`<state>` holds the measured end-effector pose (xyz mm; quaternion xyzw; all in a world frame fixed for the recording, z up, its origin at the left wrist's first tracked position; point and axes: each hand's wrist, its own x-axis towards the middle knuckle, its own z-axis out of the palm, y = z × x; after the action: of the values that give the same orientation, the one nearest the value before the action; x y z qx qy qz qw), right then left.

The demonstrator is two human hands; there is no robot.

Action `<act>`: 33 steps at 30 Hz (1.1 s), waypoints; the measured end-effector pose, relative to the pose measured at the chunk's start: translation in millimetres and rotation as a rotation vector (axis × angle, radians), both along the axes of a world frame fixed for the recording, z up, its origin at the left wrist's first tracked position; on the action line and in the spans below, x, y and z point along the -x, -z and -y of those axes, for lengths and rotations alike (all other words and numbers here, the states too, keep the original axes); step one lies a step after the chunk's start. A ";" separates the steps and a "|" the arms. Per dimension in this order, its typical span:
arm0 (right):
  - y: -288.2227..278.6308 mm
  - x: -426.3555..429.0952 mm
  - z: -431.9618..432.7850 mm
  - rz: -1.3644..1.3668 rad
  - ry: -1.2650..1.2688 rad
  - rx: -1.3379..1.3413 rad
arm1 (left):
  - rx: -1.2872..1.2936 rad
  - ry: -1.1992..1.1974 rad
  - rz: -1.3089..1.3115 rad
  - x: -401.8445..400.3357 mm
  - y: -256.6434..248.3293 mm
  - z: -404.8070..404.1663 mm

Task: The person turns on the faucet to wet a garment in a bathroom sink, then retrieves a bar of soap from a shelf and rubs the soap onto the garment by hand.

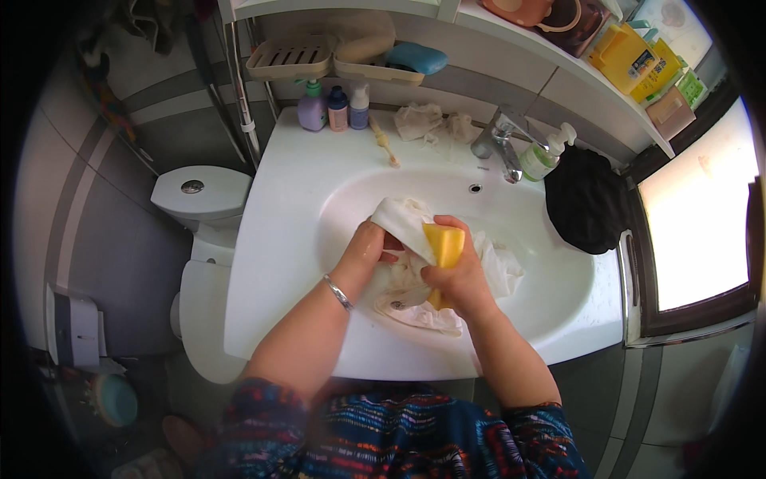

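Note:
My left hand (369,245) is at the left of the sink basin, with part of a wet white cloth (402,218) draped over its fingers. In my right hand (461,275) is a yellow bar of soap (446,242), held against the cloth's right edge. The rest of the white cloth hangs down into the white washbasin (568,287) and lies crumpled below and to the right of my right hand. The fingers of my left hand are partly hidden by the cloth.
Behind the basin stand a chrome faucet (499,143), a green pump bottle (538,158), a purple pump bottle (312,108) and a toothbrush (383,142). A black cloth bundle (586,200) lies on the right rim. A toilet (209,305) stands at left; a shelf (538,54) overhangs the back.

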<state>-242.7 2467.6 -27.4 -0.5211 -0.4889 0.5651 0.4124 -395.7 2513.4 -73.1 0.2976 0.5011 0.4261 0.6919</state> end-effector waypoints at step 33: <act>30.3 12.4 -69.6 0.537 0.276 -0.332 | 0.016 0.033 0.891 -13.1 -9.9 13.9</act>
<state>-255.1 2537.2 -57.7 -0.6382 -0.5901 0.2596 0.4208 -382.6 2499.5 -63.2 0.0877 0.1527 0.4975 0.8494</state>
